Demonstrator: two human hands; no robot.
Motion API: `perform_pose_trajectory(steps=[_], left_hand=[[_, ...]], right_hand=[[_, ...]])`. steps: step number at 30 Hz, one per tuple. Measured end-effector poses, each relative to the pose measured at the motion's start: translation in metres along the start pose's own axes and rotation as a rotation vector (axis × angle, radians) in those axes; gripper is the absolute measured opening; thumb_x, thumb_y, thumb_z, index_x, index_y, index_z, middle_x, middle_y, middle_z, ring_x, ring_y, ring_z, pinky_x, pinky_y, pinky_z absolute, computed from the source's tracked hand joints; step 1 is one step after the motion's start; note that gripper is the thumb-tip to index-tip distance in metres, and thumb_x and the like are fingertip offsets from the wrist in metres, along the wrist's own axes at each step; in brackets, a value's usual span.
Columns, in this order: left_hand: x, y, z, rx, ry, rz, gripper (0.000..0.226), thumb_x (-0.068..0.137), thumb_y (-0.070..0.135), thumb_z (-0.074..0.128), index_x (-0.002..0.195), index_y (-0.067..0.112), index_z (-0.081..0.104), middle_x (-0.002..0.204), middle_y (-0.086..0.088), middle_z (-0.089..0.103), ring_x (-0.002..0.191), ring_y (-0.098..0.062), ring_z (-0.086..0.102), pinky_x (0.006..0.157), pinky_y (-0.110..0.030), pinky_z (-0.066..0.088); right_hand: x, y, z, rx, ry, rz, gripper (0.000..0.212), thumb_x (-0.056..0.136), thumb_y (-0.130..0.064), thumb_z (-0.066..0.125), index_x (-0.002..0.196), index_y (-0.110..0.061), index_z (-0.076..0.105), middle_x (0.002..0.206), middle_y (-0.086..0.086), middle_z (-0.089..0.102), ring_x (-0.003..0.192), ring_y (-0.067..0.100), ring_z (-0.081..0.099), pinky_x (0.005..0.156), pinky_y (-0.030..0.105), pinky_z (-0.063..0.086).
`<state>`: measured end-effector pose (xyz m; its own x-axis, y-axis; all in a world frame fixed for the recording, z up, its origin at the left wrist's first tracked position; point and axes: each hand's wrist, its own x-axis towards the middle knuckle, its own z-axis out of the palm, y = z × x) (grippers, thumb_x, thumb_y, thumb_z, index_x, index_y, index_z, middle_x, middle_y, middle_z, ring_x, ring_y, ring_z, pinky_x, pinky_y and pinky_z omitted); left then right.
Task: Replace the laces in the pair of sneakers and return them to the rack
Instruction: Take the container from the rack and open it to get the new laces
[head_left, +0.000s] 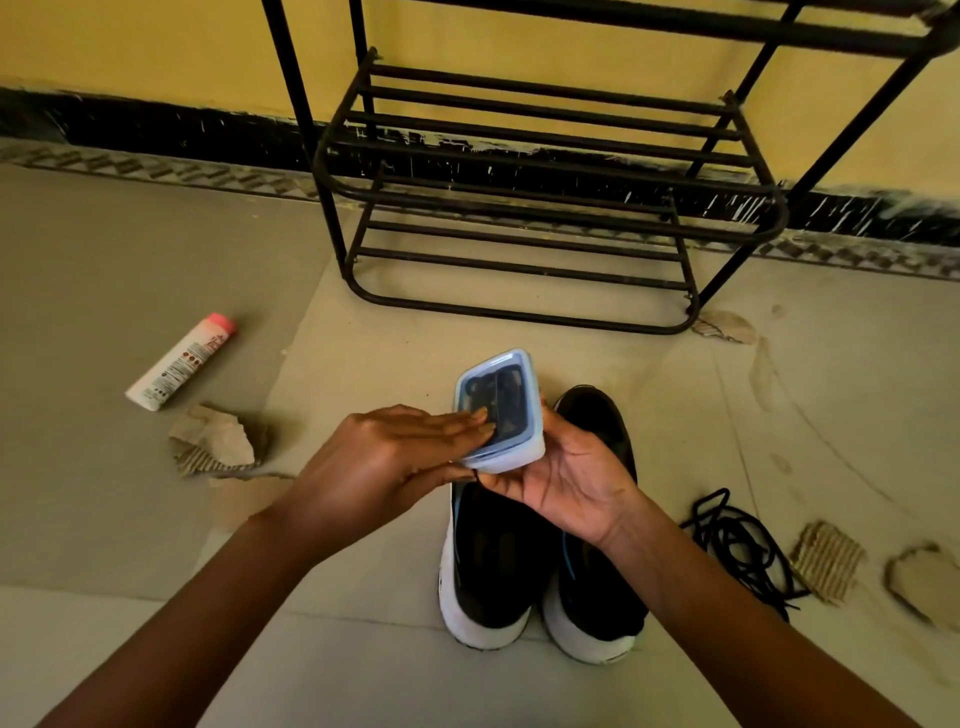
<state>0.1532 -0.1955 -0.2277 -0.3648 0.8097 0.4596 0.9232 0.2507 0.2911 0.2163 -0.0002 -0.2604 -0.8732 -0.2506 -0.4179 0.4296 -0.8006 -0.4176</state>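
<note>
Right hand fingers were curled under the box, long axis pointed away; left hand fingers were laid flat on its lid.

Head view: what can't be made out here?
Contents of the small clear plastic box with blue lid: dark shapes only, left hand covers part.
Black white-soled sneakers: fronts hidden behind box, right hand.
Black metal rack: top cut off by upper edge.
White pink-capped tube: print too small.
</note>
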Motion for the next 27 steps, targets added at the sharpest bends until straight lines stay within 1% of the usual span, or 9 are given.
perform_pose_trajectory(steps=[4,8,10,13,16,19,23,25,27], left_hand=[[-0.005,-0.001,-0.005,-0.124,0.071,-0.076,0.037,0.086,0.034,0.057,0.118,0.016,0.061,0.115,0.005,0.065,0.102,-0.007,0.064,0.086,-0.023,0.052],[-0.004,-0.005,-0.016,-0.352,0.395,-0.395,0.021,0.091,0.033,0.052,0.106,0.032,0.067,0.105,0.038,0.060,0.092,0.009,0.063,0.079,-0.008,0.048],[0.000,-0.010,-0.022,-0.565,0.573,-0.635,0.019,0.093,0.027,0.052,0.101,0.037,0.066,0.095,0.026,0.069,0.086,-0.002,0.068,0.072,-0.015,0.053],[0.000,-0.017,-0.023,-0.821,0.705,-0.912,0.016,0.094,0.020,0.050,0.097,0.023,0.065,0.083,0.012,0.073,0.079,-0.009,0.070,0.064,-0.018,0.055],[-0.009,-0.022,-0.016,-0.900,0.743,-1.083,0.013,0.092,0.021,0.053,0.094,0.019,0.066,0.079,0.007,0.073,0.073,-0.010,0.070,0.060,-0.018,0.053],[-0.024,-0.031,-0.008,-0.872,0.779,-1.223,0.015,0.094,0.019,0.052,0.100,0.014,0.065,0.082,0.004,0.072,0.067,-0.008,0.069,0.056,-0.016,0.052],[-0.050,-0.047,-0.003,-0.655,0.676,-1.295,0.017,0.096,0.014,0.050,0.110,0.016,0.059,0.085,0.001,0.069,0.059,-0.005,0.065,0.050,-0.015,0.051],[-0.069,-0.059,-0.001,-0.474,0.494,-1.303,0.020,0.096,0.012,0.048,0.108,0.018,0.061,0.080,0.006,0.068,0.051,0.001,0.061,0.051,-0.016,0.051],[-0.086,-0.070,-0.001,-0.359,0.287,-1.315,0.021,0.095,0.012,0.048,0.103,0.020,0.065,0.070,0.018,0.067,0.048,0.004,0.059,0.057,-0.021,0.052]], right_hand=[[-0.001,0.001,-0.005,0.043,-0.003,0.020,0.091,0.050,-0.020,0.093,0.130,-0.004,0.051,0.120,0.025,0.060,0.100,0.039,0.064,0.071,0.047,0.057],[-0.005,0.006,-0.012,0.031,-0.085,0.053,0.097,0.058,-0.015,0.089,0.141,-0.008,0.039,0.129,0.021,0.055,0.110,0.039,0.059,0.087,0.057,0.050],[-0.007,0.013,-0.012,0.039,-0.157,0.094,0.085,0.063,-0.015,0.087,0.137,-0.007,0.046,0.128,0.020,0.057,0.111,0.039,0.059,0.089,0.058,0.048],[-0.007,0.021,-0.011,0.007,-0.204,0.137,0.067,0.070,-0.021,0.082,0.130,-0.008,0.055,0.131,0.019,0.055,0.116,0.037,0.056,0.096,0.054,0.045],[-0.003,0.024,-0.009,-0.015,-0.140,0.146,0.069,0.069,-0.032,0.080,0.130,-0.009,0.056,0.138,0.020,0.048,0.123,0.040,0.048,0.097,0.053,0.043],[-0.001,0.025,0.005,-0.098,-0.001,0.137,0.065,0.063,-0.041,0.082,0.118,-0.011,0.066,0.126,0.018,0.060,0.109,0.036,0.060,0.088,0.052,0.050],[0.013,0.033,0.031,-0.548,0.280,0.006,0.014,0.092,-0.018,0.054,0.103,-0.013,0.061,0.102,0.010,0.067,0.093,0.023,0.064,0.084,0.041,0.052],[0.026,0.041,0.040,-0.855,0.384,-0.095,0.009,0.093,-0.015,0.054,0.098,-0.016,0.061,0.099,0.007,0.067,0.092,0.022,0.064,0.084,0.037,0.051],[0.037,0.049,0.045,-1.185,0.412,-0.122,0.023,0.092,-0.015,0.055,0.115,-0.018,0.056,0.103,0.006,0.065,0.096,0.022,0.063,0.084,0.034,0.050]])
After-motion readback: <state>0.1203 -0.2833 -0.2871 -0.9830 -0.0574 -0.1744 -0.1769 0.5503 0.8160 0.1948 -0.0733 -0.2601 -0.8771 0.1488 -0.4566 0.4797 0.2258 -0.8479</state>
